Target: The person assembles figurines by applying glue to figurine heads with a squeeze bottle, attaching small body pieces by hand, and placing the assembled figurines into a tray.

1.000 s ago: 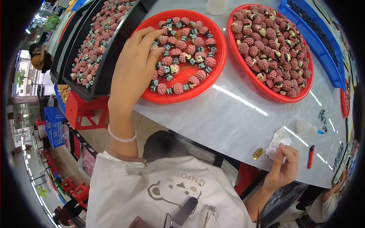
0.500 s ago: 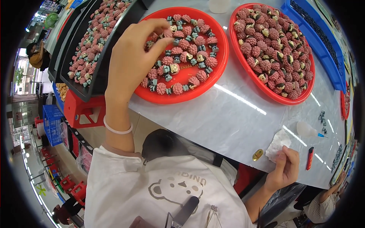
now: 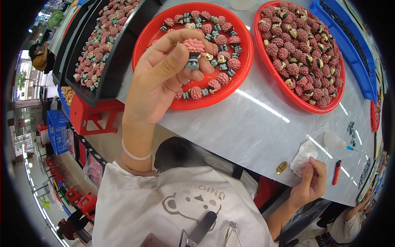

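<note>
One pink-haired figure (image 3: 193,52) gripped by the left hand (image 3: 164,74) looks complete, grey legs (image 3: 192,64) on, above a red tray (image 3: 197,103) of similar ones; ahead of the right hand (image 3: 309,181), seemingly pinching white tissue (image 3: 303,156), a second tray (image 3: 314,108) holds many without visible legs, apparently unfinished. Half a second earlier, the left palm faced down.

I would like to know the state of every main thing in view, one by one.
Left hand: closed on one figurine.
Figurine: held upright, pink top up.
Right hand: curled, touching the paper.
Paper: crumpled.
Left red tray: partly filled.
Right red tray: heaped full.
Black tray: filled.
Blue tray: holding dark pieces.
Bottle: lying on its side.
Red tool: lying flat.
</note>
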Motion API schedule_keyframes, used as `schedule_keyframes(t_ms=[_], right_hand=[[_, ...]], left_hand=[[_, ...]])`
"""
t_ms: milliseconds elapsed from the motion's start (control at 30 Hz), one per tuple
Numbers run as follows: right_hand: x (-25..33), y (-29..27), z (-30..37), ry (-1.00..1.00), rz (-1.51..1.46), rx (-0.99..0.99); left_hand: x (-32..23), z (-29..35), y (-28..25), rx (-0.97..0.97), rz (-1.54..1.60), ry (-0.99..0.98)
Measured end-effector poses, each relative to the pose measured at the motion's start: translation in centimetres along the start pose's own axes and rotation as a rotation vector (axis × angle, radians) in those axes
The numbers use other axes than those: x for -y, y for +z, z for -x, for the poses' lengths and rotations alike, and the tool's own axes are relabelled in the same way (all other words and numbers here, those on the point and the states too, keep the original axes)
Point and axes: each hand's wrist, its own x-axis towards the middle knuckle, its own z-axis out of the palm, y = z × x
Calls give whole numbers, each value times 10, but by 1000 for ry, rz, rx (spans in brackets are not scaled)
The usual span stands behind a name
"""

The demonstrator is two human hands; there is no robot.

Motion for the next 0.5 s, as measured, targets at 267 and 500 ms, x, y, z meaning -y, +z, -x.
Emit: schedule_keyframes(t_ms=[267,500], right_hand=[[1,1,1,14,-3,-11],[0,1,1,4,20,15]], left_hand=[[-5,6,-4,32,-108,32],[-3,9,-3,27,36,4]])
